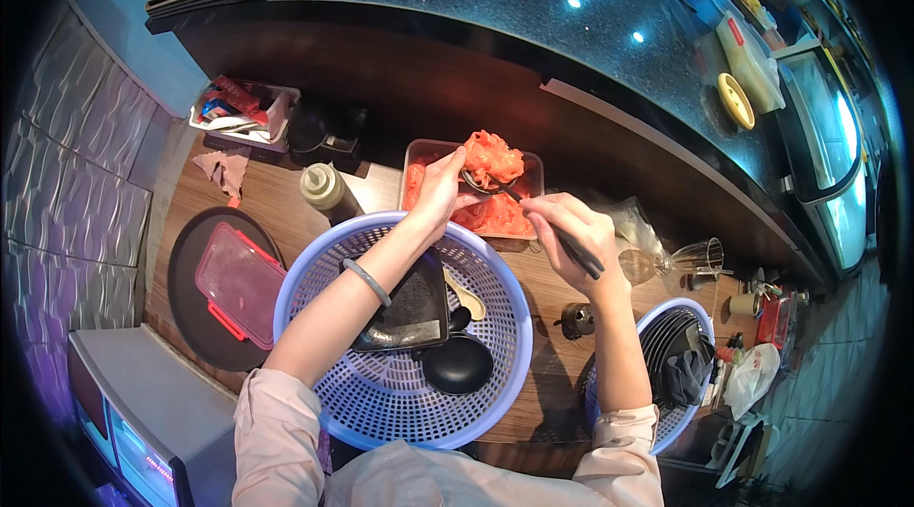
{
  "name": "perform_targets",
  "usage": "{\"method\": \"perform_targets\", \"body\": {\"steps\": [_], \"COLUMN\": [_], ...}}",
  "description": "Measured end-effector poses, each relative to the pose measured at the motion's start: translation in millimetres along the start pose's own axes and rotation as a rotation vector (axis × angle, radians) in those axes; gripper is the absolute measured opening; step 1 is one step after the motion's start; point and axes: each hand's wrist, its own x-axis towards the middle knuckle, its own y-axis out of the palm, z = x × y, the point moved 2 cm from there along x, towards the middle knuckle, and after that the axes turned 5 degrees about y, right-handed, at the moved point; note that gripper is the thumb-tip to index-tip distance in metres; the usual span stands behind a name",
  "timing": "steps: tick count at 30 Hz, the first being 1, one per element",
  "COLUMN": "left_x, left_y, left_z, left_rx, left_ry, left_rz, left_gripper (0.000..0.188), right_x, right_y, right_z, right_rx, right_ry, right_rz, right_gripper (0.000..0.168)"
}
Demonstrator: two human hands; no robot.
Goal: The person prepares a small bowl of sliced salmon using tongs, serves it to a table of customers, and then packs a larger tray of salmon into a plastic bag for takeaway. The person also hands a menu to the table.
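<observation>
My left hand (pixel 438 194) holds a small dark dish (pixel 474 183), heaped with orange-pink shredded food (pixel 493 156) that looks like pickled ginger. In my right hand (pixel 577 236) is a slim black utensil (pixel 582 255); its tip meets the food at the dish, and its exact kind is unclear. Both hands are over a clear plastic container (pixel 534 168) with more of the same food in it. Below my left forearm stands a purple plastic colander basket (pixel 515 293). Inside it lie a black square plate (pixel 400 325), a black round bowl (pixel 458 364) and a cream spoon (pixel 468 296).
Left are a dark round tray (pixel 187 293) with a red-edged lid (pixel 239 278) and a squeeze bottle (pixel 330 191). Right are a second basket (pixel 678 432) of black plates, a glass (pixel 703 257) and a small dark pot (pixel 575 321). A raised stone counter (pixel 500 14) runs behind.
</observation>
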Motion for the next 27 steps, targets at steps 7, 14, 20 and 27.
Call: {"method": "perform_targets", "body": {"steps": [7, 14, 20, 27], "left_x": [-3.2, -3.8, -5.9, -7.2], "left_y": [-9.6, -2.8, -4.0, 0.8], "left_z": [-5.7, -2.6, -2.8, -2.3], "left_rx": [0.073, 0.064, 0.027, 0.006], "left_ry": [-0.024, -0.033, -0.029, 0.011], "left_rz": [0.034, -0.018, -0.034, -0.084], "left_gripper": [0.045, 0.042, 0.041, 0.040], "right_x": [-0.7, -6.4, -22.2, -58.7], "right_y": [-27.5, 11.5, 14.5, 46.5], "right_z": [4.1, -4.6, 2.0, 7.0], "right_rx": [-0.009, -0.018, 0.058, 0.178], "right_ry": [0.014, -0.005, 0.100, 0.401], "right_rz": [-0.189, -0.140, -0.323, -0.543], "right_gripper": [0.017, 0.022, 0.022, 0.017]}}
